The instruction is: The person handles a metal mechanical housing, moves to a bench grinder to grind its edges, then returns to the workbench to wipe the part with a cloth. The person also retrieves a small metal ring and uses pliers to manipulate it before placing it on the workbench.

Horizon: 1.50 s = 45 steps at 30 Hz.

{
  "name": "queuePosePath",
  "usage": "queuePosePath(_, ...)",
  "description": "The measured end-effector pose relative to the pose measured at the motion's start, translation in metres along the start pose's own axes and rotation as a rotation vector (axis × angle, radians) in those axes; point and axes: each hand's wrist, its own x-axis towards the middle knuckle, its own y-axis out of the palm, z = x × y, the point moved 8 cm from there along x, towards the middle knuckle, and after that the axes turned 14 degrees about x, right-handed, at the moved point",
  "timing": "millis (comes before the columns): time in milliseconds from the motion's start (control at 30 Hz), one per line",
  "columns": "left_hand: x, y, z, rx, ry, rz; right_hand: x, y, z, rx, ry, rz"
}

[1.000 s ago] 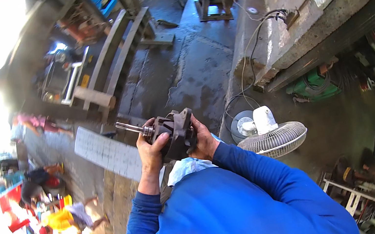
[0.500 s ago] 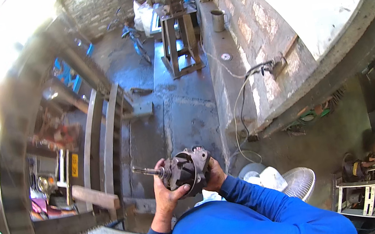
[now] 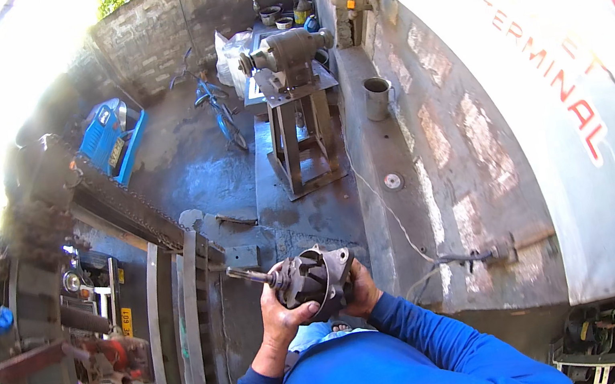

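In front of my chest I hold a partly open alternator (image 3: pixel 312 279), dark and greasy. Its shaft points to the left, and the rotor's claw-shaped poles show inside the metal end housing. My left hand (image 3: pixel 283 315) is closed round the shaft side, its thumb lying along the bottom. On the other side, my right hand (image 3: pixel 361 290) grips the housing, with most of its fingers hidden behind the part. The alternator is held in the air, tilted, between both hands.
Ahead stands a bench grinder (image 3: pixel 290 56) on a metal stand (image 3: pixel 302 140). A metal mug (image 3: pixel 378 99) and a grinding disc (image 3: pixel 393 182) sit on the right ledge. A cable (image 3: pixel 465 257) trails there. A steel press frame (image 3: pixel 174 320) rises at left; a blue bicycle (image 3: pixel 216 109) leans behind.
The view has tilted up and turned toward the grinder, so more of the back wall and yard shows. Both hands keep hold of the alternator, barely shifted against my body.
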Motion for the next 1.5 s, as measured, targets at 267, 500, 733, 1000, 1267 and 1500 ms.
queuePosePath(267, 0.208, -0.053, 0.018, -0.013, -0.055, 0.025, 0.166, 0.051, 0.086, -0.066, -0.05, 0.023)
queuePosePath(500, 0.328, -0.088, -0.003, -0.144, -0.102, -0.036, 0.276, 0.102, 0.142, -0.024, 0.147, 0.133)
queuePosePath(733, 0.412, -0.13, 0.022, -0.098, -0.173, -0.179, 0.411, 0.091, 0.399, -1.667, -0.393, -0.478)
queuePosePath(1000, 0.514, -0.135, 0.017, -0.004, -0.208, -0.32, 0.555, 0.082, 0.516, -2.31, -0.362, -0.552)
queuePosePath(1267, 0.585, -0.127, 0.03, -0.011, -0.305, -0.363, 0.573, 0.084, 0.539, -2.294, -0.176, -0.432)
queuePosePath(1500, 0.635, -0.129, 0.051, 0.109, -0.334, -0.334, 0.527, 0.105, 0.429, -1.589, 0.063, -0.32)
